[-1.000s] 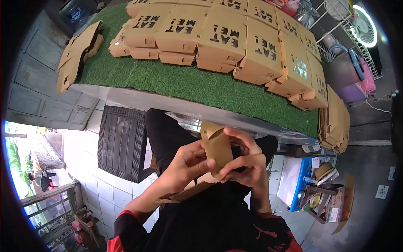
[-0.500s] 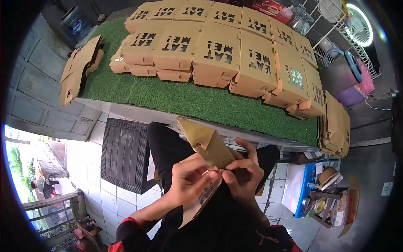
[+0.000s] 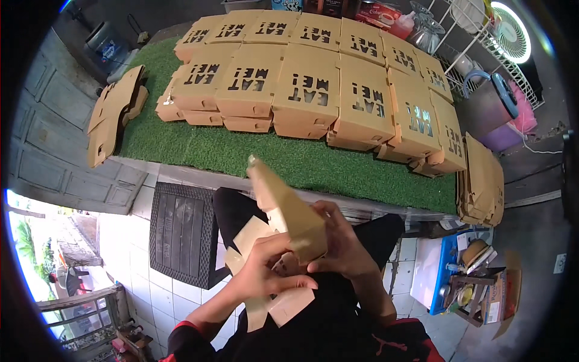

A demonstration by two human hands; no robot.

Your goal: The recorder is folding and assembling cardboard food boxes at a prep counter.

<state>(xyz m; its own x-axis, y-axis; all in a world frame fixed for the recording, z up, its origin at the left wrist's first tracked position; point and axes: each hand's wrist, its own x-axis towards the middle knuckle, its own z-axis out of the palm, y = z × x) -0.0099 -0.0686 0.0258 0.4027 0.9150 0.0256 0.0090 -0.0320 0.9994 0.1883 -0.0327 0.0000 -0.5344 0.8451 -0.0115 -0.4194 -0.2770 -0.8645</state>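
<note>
One carton (image 3: pixel 300 226) newly turned, flaps (image 3: pixel 292 306) spread; two hands (image 3: pixel 266 265) holding.

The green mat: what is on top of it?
Brown boxes in rows, with flattened cardboard at the left end. The mat under them is covered; the boxes' insides are hidden too.

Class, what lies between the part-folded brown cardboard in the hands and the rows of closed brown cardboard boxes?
In the head view, a strip of green artificial grass lies between the held cardboard and the boxes.
</note>
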